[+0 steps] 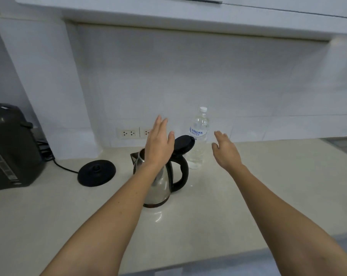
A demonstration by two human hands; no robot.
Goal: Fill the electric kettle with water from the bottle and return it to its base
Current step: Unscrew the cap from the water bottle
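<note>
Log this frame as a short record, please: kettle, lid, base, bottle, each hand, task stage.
kettle: steel, upright on the counter, off its base
lid: hinged open
base: left of the kettle, nothing on it, cord attached
bottle: upright, behind and right of the kettle, white cap on
left hand: open, over the kettle, holding nothing
right hand: open, near the bottle, not touching it
stage: bottle capped, pouring not begun
</note>
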